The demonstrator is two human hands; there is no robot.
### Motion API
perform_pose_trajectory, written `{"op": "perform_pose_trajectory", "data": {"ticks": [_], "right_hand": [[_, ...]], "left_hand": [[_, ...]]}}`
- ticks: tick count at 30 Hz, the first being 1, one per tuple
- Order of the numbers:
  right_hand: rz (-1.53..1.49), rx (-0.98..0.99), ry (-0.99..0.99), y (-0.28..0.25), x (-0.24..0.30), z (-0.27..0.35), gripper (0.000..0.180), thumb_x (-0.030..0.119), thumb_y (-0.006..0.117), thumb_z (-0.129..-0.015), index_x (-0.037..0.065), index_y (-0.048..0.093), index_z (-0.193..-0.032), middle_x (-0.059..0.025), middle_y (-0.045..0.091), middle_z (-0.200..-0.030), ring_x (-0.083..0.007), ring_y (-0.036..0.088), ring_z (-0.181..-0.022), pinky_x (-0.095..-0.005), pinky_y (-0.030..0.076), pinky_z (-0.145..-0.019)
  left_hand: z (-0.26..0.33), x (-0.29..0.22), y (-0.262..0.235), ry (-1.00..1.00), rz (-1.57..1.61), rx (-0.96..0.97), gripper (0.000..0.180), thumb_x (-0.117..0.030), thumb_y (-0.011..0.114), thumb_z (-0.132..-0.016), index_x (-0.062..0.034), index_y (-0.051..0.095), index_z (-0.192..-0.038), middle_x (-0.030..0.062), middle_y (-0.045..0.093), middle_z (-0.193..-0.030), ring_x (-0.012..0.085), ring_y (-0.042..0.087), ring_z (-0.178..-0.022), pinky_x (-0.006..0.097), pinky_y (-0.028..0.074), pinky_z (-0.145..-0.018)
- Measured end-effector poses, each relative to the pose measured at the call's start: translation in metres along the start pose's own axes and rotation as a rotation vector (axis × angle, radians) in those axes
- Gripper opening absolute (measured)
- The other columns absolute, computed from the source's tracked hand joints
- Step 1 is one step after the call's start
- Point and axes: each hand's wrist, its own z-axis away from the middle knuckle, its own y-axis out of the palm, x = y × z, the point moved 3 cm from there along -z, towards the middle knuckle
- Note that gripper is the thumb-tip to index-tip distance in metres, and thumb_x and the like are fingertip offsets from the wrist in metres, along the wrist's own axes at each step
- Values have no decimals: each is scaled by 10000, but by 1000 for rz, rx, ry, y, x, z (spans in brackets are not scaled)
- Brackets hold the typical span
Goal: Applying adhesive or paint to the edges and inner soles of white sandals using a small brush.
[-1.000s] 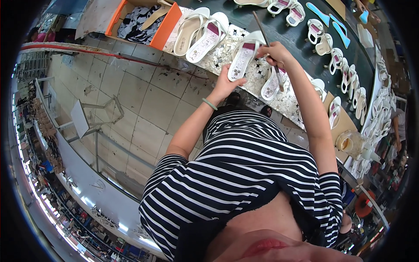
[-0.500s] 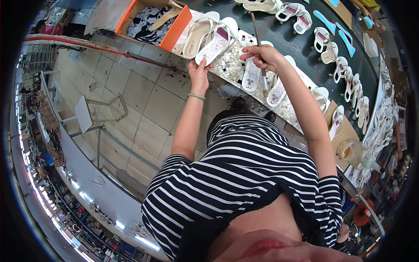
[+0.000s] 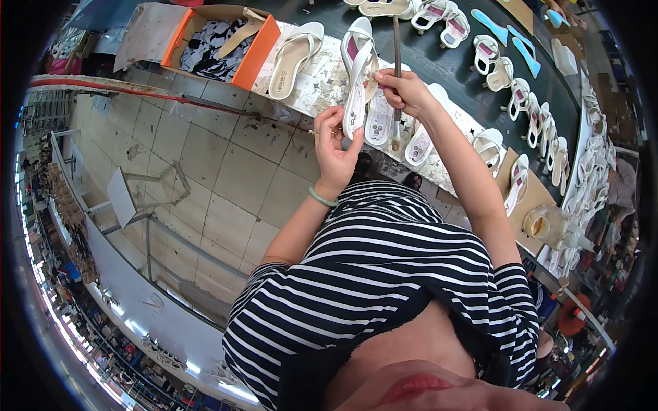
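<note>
My left hand [image 3: 336, 147], with a green bracelet on its wrist, holds a white sandal [image 3: 356, 85] upright by its lower end, sole side toward me. My right hand [image 3: 409, 89] grips a thin long-handled brush [image 3: 396, 65] and holds it against the sandal's edge, bristle end pointing down. Both hands hover over a patterned paper sheet [image 3: 312, 79] at the edge of the dark worktable [image 3: 466, 65]. More white sandals lie flat beneath and beside my hands.
An orange cardboard box [image 3: 257, 51] with black and white pieces stands at the table's left end. Rows of white sandals [image 3: 541, 123] run along the right. A glass jar [image 3: 545, 226] sits near my right elbow. Tiled floor [image 3: 205, 171] with a metal frame lies to the left.
My left hand picked a white sandal off the paper and drew it up toward me. My right hand brought the brush in beside it.
</note>
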Motion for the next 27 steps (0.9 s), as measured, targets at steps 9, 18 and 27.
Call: {"op": "perform_pose_trajectory", "data": {"ticks": [9, 18, 27], "right_hand": [[-28, 81, -9, -9, 19, 27, 162, 75, 599, -910, -26, 577, -1035, -103, 618, -811, -44, 376, -381, -208, 245, -327], [36, 13, -72, -18, 17, 32, 169, 47, 587, -902, -38, 570, -1047, -144, 637, -852, -58, 391, -376, -214, 228, -321], [124, -38, -98, -11, 23, 48, 169, 85, 613, -904, -28, 599, -1028, -64, 602, -778, -38, 368, -373, -208, 242, -343]], "left_hand": [[-4, -25, 17, 32, -68, 109, 474, 96, 680, -779, 79, 437, -1186, 120, 367, -1252, 206, 518, -1122, 320, 508, -944], [3, -16, 23, 2, 0, 114, 473, 107, 674, -778, 61, 413, -1170, 114, 347, -1259, 206, 504, -1128, 322, 483, -969], [11, -11, 25, -3, 33, 122, 495, 117, 663, -780, 41, 387, -1184, 121, 329, -1280, 214, 484, -1165, 327, 472, -980]]}}
